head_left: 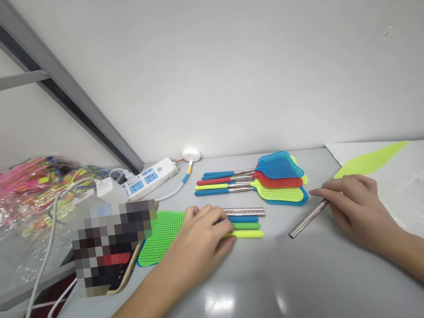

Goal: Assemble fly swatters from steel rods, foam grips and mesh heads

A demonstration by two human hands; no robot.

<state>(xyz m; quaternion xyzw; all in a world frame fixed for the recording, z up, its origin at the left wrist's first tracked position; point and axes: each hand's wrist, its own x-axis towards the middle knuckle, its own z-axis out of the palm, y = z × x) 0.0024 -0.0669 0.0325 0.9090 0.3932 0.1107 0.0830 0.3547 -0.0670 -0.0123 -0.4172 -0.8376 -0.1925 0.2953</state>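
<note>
My left hand (202,232) lies on a bundle of fly swatters (244,221) with blue, green and yellow grips and steel shafts, its fingers curled over them. Their green mesh head (159,236) sticks out to the left of the hand. My right hand (354,203) pinches the upper end of a bare steel rod (307,219) that slants down-left on the grey table. Behind it lies a stack of finished fly swatters (273,176) with blue, red and yellow heads, apart from both hands.
A white power strip (147,177) with cables sits at the back left. Left of it lies a clear bag of colourful parts (15,192). A phone (122,277) rests near the table's left edge. White plastic bags with a yellow-green piece (370,160) cover the right side.
</note>
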